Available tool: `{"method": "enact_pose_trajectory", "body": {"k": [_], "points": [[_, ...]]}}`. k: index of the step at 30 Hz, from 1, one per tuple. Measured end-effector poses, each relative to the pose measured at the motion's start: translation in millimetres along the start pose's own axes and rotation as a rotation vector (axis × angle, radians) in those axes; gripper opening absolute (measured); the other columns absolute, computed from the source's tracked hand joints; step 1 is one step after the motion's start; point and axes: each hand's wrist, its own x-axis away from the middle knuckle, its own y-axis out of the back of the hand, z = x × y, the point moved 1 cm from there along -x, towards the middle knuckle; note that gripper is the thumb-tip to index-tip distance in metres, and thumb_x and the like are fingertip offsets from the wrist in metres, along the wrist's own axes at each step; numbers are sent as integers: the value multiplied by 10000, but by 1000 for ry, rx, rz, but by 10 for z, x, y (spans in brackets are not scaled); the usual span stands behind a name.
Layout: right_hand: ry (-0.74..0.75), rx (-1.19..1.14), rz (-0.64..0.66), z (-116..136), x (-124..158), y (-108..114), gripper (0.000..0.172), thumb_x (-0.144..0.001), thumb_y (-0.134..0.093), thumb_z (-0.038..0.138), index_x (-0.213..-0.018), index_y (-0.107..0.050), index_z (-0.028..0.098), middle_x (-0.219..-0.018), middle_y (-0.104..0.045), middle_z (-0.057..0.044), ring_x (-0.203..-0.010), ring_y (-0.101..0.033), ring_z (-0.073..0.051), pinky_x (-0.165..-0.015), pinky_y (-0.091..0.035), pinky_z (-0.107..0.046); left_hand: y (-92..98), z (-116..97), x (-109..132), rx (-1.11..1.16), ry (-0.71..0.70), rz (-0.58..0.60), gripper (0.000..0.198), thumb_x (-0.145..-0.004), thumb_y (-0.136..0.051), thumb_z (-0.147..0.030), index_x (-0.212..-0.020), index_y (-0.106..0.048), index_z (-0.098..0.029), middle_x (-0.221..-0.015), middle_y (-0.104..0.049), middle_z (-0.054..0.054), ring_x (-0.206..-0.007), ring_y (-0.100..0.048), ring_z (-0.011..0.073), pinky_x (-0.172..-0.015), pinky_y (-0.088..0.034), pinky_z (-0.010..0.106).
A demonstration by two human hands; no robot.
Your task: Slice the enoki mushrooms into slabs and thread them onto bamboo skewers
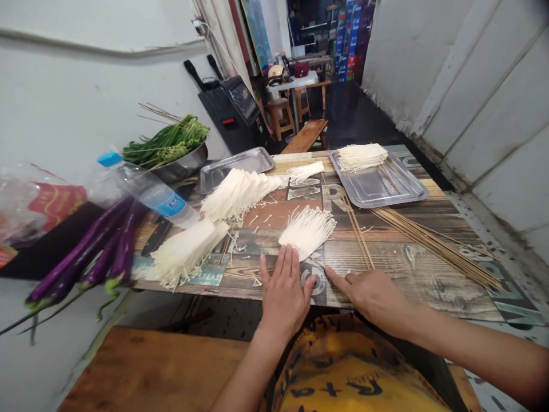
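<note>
My left hand (285,286) lies flat on the base of a fanned bunch of enoki mushrooms (309,232), its fingers stretched out and pressing it to the table. Beside it, my right hand (371,294) is closed around a thin bamboo skewer (316,262). The skewer's visible end meets the base of the bunch; the rest is hidden in the hand. To the left lie more enoki, a fanned pile (240,194) and a thick bunch (189,252). A small flat piece of enoki (305,171) rests farther back.
Loose skewers (441,249) lie at the right, with a few more (358,232) nearer the middle. Skewered enoki (362,157) sit on a metal tray (386,194). At left are another tray (238,166), a water bottle (150,191), eggplants (81,257), a knife (156,236) and a bowl (184,167) of greens.
</note>
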Motion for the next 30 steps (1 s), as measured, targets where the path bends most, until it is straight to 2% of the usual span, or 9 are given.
{"method": "enact_pose_trajectory", "body": {"k": [8, 17, 30], "points": [[-119, -14, 85, 95, -299, 90, 528, -853, -453, 68, -1377, -401, 109, -715, -696, -85, -577, -619, -169, -460, -238, -269, 4, -3, -4, 19, 4, -4, 565, -939, -355, -436, -1398, -380, -107, -1446, -399, 153, -1367, -332, 268, -1145, -16, 562], [-55, -11, 54, 50, -169, 45, 555, -839, -464, 84, -1391, -410, 87, -700, -689, -87, -551, -610, -166, -476, -230, -271, 10, -3, -4, 23, 19, 9, 561, -941, -345, -445, -1388, -392, -109, -1452, -395, 143, -1375, -319, 263, -1149, -36, 557], [-51, -10, 106, 28, -275, 171, 538, -840, -469, 95, -1375, -427, 74, -673, -687, -83, -563, -617, -169, -448, -167, -286, 10, 7, -9, 22, 9, 9, 528, -952, -334, -405, -1379, -404, -101, -1446, -408, 125, -1368, -333, 245, -1156, -20, 535]]}}
